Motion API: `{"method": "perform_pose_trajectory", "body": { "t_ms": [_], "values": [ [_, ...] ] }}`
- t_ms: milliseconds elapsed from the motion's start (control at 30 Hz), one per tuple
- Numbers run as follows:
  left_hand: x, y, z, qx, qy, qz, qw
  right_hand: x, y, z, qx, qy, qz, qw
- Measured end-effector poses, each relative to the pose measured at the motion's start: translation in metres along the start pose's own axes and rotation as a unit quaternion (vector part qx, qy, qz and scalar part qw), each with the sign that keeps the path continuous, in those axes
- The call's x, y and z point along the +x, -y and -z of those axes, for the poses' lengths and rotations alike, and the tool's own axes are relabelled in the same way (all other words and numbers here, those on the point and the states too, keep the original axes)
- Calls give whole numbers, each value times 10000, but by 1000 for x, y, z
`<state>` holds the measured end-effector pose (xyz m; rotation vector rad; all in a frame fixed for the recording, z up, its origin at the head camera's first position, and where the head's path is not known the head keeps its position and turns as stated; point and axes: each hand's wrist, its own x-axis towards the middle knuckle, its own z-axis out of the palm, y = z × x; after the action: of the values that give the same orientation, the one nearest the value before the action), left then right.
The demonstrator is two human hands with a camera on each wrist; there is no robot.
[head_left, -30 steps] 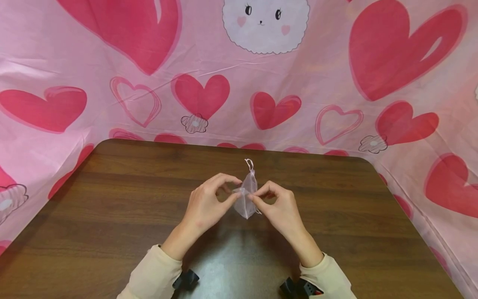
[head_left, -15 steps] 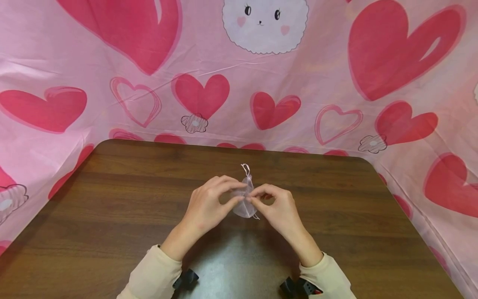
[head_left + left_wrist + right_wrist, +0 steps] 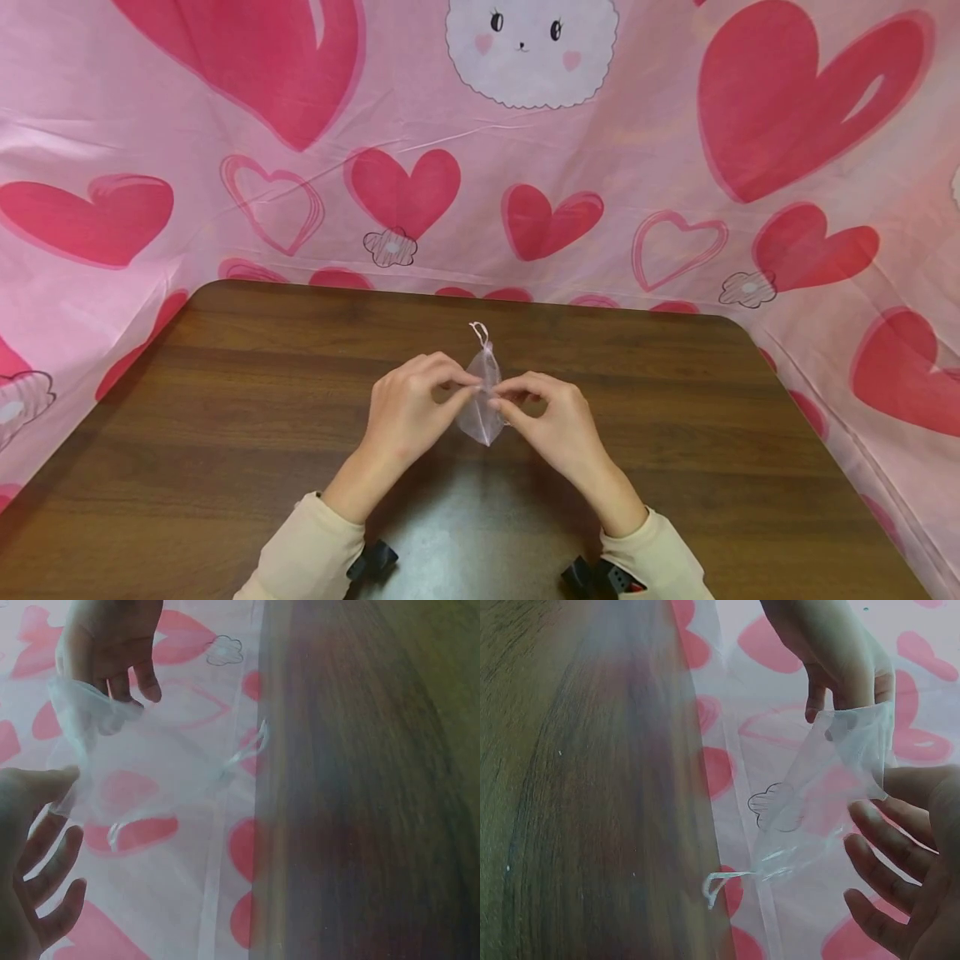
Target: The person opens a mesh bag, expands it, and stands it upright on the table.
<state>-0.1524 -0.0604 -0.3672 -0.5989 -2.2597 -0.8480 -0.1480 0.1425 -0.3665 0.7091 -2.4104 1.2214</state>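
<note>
A sheer white organza drawstring pouch (image 3: 480, 417) hangs between both hands above the table, its looped cord (image 3: 480, 333) pointing to the far side. My left hand (image 3: 408, 408) pinches the pouch's edge between thumb and fingers. From the other side my right hand (image 3: 558, 417) pinches the opposite edge, its fingertips close to those of the left. In the right wrist view the sheer fabric (image 3: 810, 802) spreads from the fingers down to the gathered corded end, and left fingertips show through it. The left wrist view shows the right hand (image 3: 112, 652) at the pouch's upper edge.
The brown wooden table (image 3: 225, 400) spreads beneath the hands. A pink cloth with red hearts (image 3: 555, 221) hangs behind and along the sides of the table. Black wrist devices (image 3: 372, 562) sit by the cream sleeves (image 3: 307, 546).
The pouch and its corded end have shifted slightly to the left. The left fingers, spread over the pouch half a second ago, now pinch its edge with the thumb.
</note>
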Motion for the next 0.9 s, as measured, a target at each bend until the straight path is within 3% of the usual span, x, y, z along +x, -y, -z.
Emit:
{"method": "perform_pose_trajectory", "body": {
  "t_ms": [233,567,667,900],
  "values": [
    [0,1,0,-43,-277,248,9993,-1,3,1,-297,253,-162,9991],
    [-1,2,-1,13,-302,256,9992,0,0,0,-430,-201,-58,9989],
    [-1,2,-1,-73,-219,177,9996,-1,-1,0,-444,-269,-63,9986],
    [-1,3,-3,-238,96,-321,9992,0,1,1,-357,-262,-269,9987]
  ]
}}
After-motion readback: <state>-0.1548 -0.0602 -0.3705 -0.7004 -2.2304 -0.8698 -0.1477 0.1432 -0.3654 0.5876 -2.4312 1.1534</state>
